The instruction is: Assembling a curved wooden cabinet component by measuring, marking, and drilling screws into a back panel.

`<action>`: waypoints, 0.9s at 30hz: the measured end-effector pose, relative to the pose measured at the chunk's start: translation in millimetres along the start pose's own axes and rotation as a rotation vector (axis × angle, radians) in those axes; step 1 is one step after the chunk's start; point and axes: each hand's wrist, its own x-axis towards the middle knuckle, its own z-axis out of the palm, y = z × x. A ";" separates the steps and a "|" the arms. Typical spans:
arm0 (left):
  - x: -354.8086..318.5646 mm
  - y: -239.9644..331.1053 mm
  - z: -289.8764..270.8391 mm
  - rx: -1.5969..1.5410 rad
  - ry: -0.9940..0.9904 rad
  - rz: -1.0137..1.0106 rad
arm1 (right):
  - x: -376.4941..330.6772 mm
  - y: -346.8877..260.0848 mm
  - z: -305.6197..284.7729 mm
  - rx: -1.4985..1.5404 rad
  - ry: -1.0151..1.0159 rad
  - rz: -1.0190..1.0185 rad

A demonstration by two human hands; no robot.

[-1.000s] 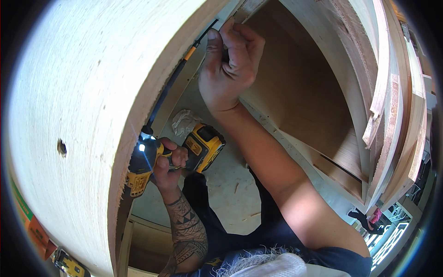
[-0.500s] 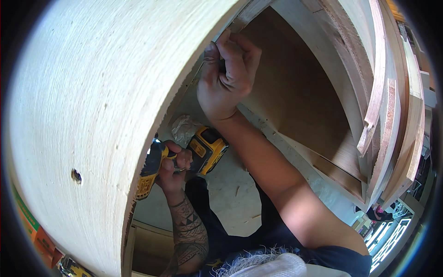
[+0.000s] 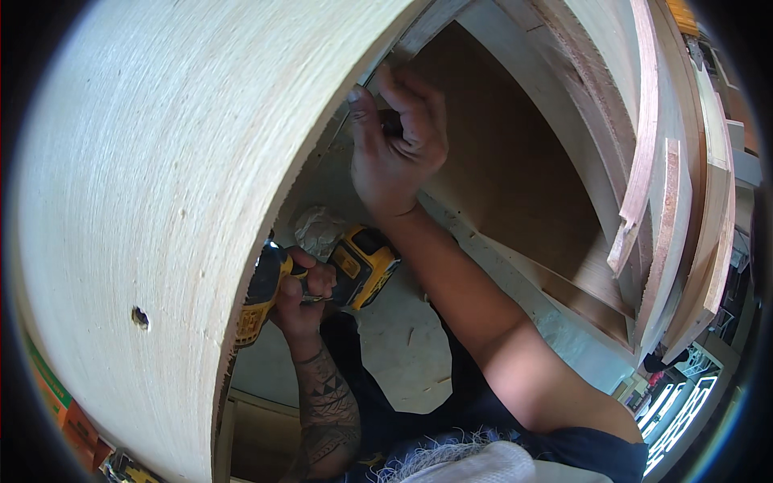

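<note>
- Gripping a yellow-black cordless drill, the left hand sits just beside the plywood panel edge
- Right hand above the drill, fingers curled shut against the panel's inner edge; contents unclear

We see a yellow-and-black cordless drill gripped in our left hand, its nose hidden behind the edge of a pale plywood panel that carries one small hole; our right hand pinches something small, unclear, at the panel's upper edge.
</note>
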 end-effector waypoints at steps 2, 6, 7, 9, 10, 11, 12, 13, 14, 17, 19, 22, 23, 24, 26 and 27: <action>0.5 -1.1 9.9 0.038 0.019 -0.020 | 1.5 1.6 -2.5 0.017 0.000 0.008; -2.0 3.9 26.7 0.206 0.117 0.074 | 2.6 -4.1 -6.4 0.004 -0.040 0.078; -0.2 3.2 24.9 0.206 0.117 0.075 | 4.1 -1.8 -8.8 0.005 -0.040 0.077; 4.4 4.7 14.9 0.023 0.031 0.051 | 8.1 0.9 -13.2 0.001 -0.068 0.058; 4.1 6.3 12.1 0.028 0.034 0.051 | 8.7 -0.7 -16.2 0.005 -0.067 0.063; 3.5 7.7 9.6 0.013 0.022 0.038 | 9.0 -3.0 -20.4 -0.015 -0.102 0.071; 2.8 7.0 5.6 -0.005 0.010 0.026 | 9.6 -6.5 -24.8 -0.037 -0.139 0.077; 2.9 5.5 -0.1 -0.001 0.014 0.025 | 10.4 -10.3 -30.0 -0.034 -0.139 0.082; 3.2 3.8 -6.8 -0.013 -0.035 0.043 | 11.0 -15.2 -35.4 -0.065 -0.213 0.163; -1.9 4.9 -16.2 -0.055 -0.101 0.071 | -3.1 -39.4 -41.2 0.047 -0.341 0.473; -5.0 6.4 -16.7 -0.084 -0.120 0.085 | -6.6 -51.9 -36.3 0.195 -0.392 0.698; -6.7 4.7 -13.7 -0.089 -0.087 0.083 | -1.2 -67.3 -29.9 0.262 -0.380 0.667; -8.2 4.8 -11.4 -0.045 -0.067 0.081 | 2.0 -72.6 -29.5 0.273 -0.366 0.754; -9.5 4.4 -9.3 -0.003 -0.047 0.078 | 2.3 -75.5 -29.9 0.282 -0.351 0.841; -11.0 2.0 -6.6 0.004 -0.044 0.073 | -2.4 -73.0 -28.8 0.282 -0.326 0.838; -11.4 1.0 -5.8 0.009 -0.043 0.067 | -2.8 -73.7 -27.8 0.280 -0.299 0.833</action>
